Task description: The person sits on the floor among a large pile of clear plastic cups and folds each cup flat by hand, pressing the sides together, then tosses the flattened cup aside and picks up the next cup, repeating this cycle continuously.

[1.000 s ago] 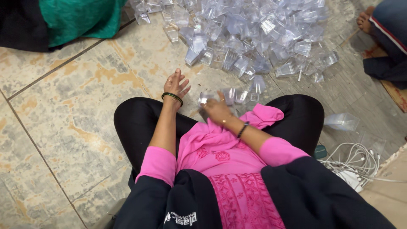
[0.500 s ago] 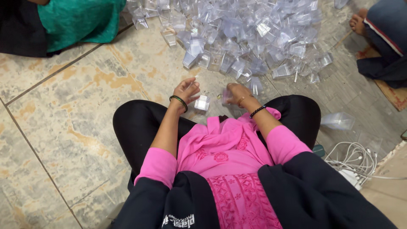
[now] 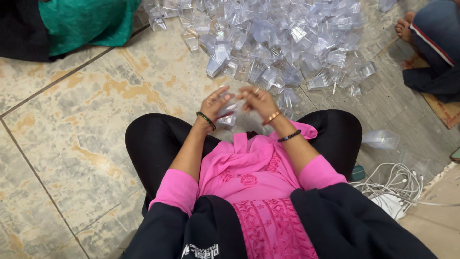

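Pink embroidered tunic (image 3: 261, 192) with short sleeves, black trousers (image 3: 153, 144), wrist bangles (image 3: 206, 120) (green, gold, black).

Beyond the fingers (image 3: 221, 99) a heap of clear plastic boxes (image 3: 282, 43) blocks the way, while bare tiled floor (image 3: 72, 120) lies open to their left.

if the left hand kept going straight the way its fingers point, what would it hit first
The left hand points up and right, so it would most likely meet the right hand first, just across the small clear plastic piece between them. Beyond lies the pile of clear plastic boxes. Depth is unclear.
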A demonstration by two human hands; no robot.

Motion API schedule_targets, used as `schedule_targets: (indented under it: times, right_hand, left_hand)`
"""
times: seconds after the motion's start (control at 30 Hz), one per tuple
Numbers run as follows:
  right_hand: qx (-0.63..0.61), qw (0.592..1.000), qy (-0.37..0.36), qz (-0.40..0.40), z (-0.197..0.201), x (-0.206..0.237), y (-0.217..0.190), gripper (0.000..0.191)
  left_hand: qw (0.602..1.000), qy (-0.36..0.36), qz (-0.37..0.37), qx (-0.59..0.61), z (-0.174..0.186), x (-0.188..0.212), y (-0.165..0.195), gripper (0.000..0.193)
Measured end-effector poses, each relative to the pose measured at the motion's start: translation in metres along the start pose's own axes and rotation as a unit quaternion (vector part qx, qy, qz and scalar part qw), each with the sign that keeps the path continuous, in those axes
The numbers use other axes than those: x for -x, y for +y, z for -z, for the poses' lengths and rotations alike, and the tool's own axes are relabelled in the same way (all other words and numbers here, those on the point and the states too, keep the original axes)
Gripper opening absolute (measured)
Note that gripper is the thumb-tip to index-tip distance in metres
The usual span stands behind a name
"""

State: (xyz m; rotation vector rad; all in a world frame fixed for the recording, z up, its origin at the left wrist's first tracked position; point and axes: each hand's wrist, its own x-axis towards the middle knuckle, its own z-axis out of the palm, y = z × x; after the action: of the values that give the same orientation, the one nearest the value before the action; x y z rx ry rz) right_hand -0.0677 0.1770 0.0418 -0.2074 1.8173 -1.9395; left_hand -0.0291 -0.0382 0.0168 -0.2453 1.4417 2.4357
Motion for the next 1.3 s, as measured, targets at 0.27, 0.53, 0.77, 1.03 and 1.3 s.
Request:
schedule_targets:
  times: [0.27, 0.53, 0.77, 1.03, 1.3]
  right_hand:
    - [0.551, 0.830, -0.028, 0.088, 0.000, -0.011, 0.027, 0.016]
    - [0.556, 0.820, 0.002, 0.135, -0.006, -0.006, 0.024, 0.009]
    - [0.474, 0.844, 0.234, 0.089, 0.104, 0.010, -0.015, 0.017]
    - [0.623, 0.668, 0.391, 0.111, 0.177, 0.095, -0.042, 0.013]
    - [0.694, 0.714, 0.027, -0.087, 0.052, 0.018, -0.009, 0.038]
  left_hand:
    - [0.984, 0.093, 0.010, 0.154, 0.011, -0.009, 0.017, 0.062]
    - [0.990, 0.062, 0.014, 0.124, 0.009, -0.010, 0.015, 0.063]
    - [0.990, 0.065, 0.003, 0.121, 0.012, -0.006, 0.013, 0.061]
    - [0.993, 0.060, 0.029, 0.098, 0.006, -0.011, 0.008, 0.066]
    - [0.988, -0.053, 0.020, 0.146, 0.004, 0.003, 0.009, 0.063]
